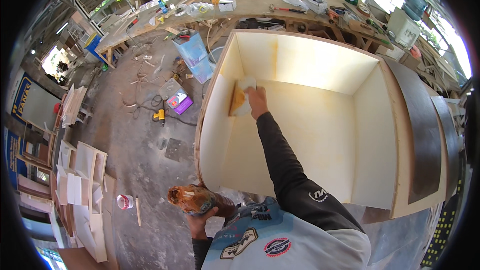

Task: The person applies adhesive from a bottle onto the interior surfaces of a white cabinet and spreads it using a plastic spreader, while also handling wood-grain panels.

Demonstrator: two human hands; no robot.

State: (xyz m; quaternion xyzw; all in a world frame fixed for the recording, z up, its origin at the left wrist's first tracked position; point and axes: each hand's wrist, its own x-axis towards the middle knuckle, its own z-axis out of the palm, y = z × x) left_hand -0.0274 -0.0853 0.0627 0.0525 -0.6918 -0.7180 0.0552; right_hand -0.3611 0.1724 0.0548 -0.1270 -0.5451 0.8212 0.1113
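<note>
Amber-smeared spreader (241,101) at the left inner wall of a pale open box (305,130); drips and spills are the likely trouble.
Too heavy a smear could run down the panel, and a careless tip of the stained container (192,201) (how full, I cannot tell) could foul the floor (150,170). The right arm reaches forward and leftward, right hand (258,102) gripping the spreader; the left hand (202,221), held low, clasps the container outside the box's near-left corner.

The grey floor (135,155) is carrying a yellow drill (159,115), a round tub (125,201), a thin strip (138,211) and scattered scraps (142,78).
</note>
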